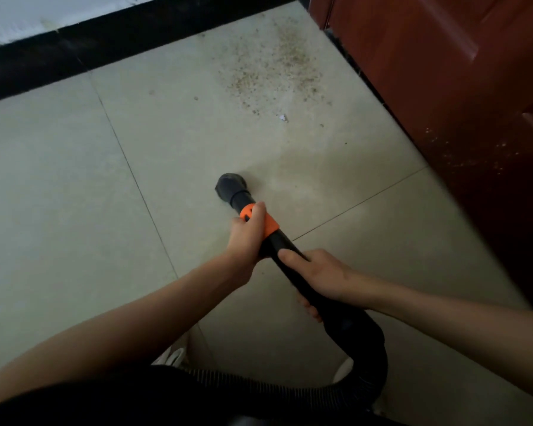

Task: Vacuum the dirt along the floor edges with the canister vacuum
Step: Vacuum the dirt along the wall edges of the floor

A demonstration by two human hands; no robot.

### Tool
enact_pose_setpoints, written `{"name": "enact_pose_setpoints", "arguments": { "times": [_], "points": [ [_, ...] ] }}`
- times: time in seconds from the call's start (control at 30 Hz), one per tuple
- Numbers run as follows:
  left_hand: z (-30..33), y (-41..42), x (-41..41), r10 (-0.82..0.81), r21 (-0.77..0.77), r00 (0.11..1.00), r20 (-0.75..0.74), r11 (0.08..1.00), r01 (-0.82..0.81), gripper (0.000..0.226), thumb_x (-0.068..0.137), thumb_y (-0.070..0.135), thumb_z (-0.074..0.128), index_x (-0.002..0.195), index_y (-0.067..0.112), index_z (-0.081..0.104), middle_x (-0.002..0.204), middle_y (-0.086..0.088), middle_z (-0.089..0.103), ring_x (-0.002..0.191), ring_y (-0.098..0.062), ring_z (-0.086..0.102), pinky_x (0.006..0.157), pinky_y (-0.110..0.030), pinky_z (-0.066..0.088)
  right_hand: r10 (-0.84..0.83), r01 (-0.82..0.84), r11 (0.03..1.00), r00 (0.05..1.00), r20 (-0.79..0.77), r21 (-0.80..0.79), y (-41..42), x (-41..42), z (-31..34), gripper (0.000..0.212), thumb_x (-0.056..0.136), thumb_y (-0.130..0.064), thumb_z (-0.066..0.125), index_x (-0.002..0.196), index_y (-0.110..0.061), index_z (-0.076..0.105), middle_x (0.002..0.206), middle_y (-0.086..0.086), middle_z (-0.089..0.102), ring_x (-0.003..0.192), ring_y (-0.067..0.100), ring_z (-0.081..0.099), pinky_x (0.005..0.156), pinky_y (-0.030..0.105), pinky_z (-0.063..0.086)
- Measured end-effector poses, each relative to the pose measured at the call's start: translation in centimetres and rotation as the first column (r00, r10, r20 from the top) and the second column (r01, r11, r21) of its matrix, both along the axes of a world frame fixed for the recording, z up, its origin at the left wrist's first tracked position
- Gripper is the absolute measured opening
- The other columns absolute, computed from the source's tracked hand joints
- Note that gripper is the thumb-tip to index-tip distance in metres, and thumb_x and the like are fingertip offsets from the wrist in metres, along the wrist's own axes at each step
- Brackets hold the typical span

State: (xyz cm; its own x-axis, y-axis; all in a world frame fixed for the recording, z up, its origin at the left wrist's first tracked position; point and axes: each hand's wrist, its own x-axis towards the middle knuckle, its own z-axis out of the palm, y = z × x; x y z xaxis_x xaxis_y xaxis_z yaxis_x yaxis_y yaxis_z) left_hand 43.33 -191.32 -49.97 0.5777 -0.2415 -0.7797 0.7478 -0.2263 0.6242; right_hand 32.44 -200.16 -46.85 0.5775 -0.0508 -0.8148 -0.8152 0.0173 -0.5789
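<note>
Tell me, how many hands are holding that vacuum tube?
2. The left hand grips the tube at its orange collar, near the nozzle; the right hand grips further back, toward the hose.

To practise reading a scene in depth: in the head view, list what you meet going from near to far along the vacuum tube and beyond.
Right hand → left hand → nozzle → white scrap → dirt patch → black skirting

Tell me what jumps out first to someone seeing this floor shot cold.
The patch of dirt scattered on the pale tiles, in the corner between the black baseboard and the red-brown door, draws the eye first. Next comes the black vacuum tube with its orange collar at the centre; the left hand holds the collar, the right hand the tube behind it, and the nozzle sits short of the dirt.
</note>
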Motion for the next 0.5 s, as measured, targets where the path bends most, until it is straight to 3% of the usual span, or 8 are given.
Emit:
{"name": "enact_pose_setpoints", "arguments": {
  "times": [0.1, 0.23, 0.33, 0.5],
  "points": [
    [0.5, -1.7, 0.6, -0.106, -0.043, 0.994, -0.002, 0.993, 0.106, 0.041, 0.096, 0.040, 0.047, 0.118, 0.007, 0.043, 0.088, -0.007, 0.049, 0.067, -0.018, 0.055, 0.053, -0.029, 0.047, -0.105, 0.109, 0.991, 0.993, 0.059, -0.081, -0.1, -0.4, -0.4, 0.046, 0.095, -0.053, 0.048, 0.078, -0.010, 0.047, 0.043, 0.001, 0.054, 0.035, 0.019, 0.051, 0.037, 0.024, 0.043],
    [0.9, -3.0, 1.2, -0.166, -0.062, 0.986, -0.009, 0.984, 0.165, 0.044, 0.096, 0.041, 0.046, 0.120, 0.004, 0.043, 0.087, -0.008, 0.051, 0.069, -0.019, 0.056, 0.057, -0.030, 0.049, -0.118, 0.126, 0.987, 0.990, 0.076, -0.105, -1.1, 0.1, -0.3, 0.048, 0.096, -0.052, 0.047, 0.077, -0.008, 0.048, 0.045, 0.002, 0.055, 0.036, 0.019, 0.052, 0.037, 0.025, 0.044],
    [0.4, -2.0, 0.9, -0.060, -0.022, 0.998, -0.003, 0.998, 0.060, 0.039, 0.094, 0.041, 0.048, 0.115, 0.008, 0.044, 0.088, -0.007, 0.051, 0.072, -0.019, 0.056, 0.057, -0.030, 0.048, -0.035, 0.035, 0.999, 0.999, 0.005, -0.012, -1.2, 0.5, 0.3, 0.051, 0.097, -0.054, 0.045, 0.076, -0.007, 0.047, 0.045, 0.004, 0.054, 0.035, 0.018, 0.050, 0.038, 0.024, 0.044],
    [-0.8, 2.6, 0.2, 0.259, 0.040, 0.966, -0.021, 0.965, -0.258, 0.027, 0.088, 0.041, 0.051, 0.096, 0.015, 0.047, 0.086, -0.006, 0.050, 0.074, -0.021, 0.057, 0.060, -0.033, 0.050, 0.248, -0.243, 0.966, 0.968, -0.049, 0.086, -0.1, 2.9, 0.9, 0.055, 0.097, -0.057, 0.043, 0.079, -0.006, 0.048, 0.045, 0.003, 0.052, 0.036, 0.017, 0.050, 0.040, 0.023, 0.044]
  ]
}}
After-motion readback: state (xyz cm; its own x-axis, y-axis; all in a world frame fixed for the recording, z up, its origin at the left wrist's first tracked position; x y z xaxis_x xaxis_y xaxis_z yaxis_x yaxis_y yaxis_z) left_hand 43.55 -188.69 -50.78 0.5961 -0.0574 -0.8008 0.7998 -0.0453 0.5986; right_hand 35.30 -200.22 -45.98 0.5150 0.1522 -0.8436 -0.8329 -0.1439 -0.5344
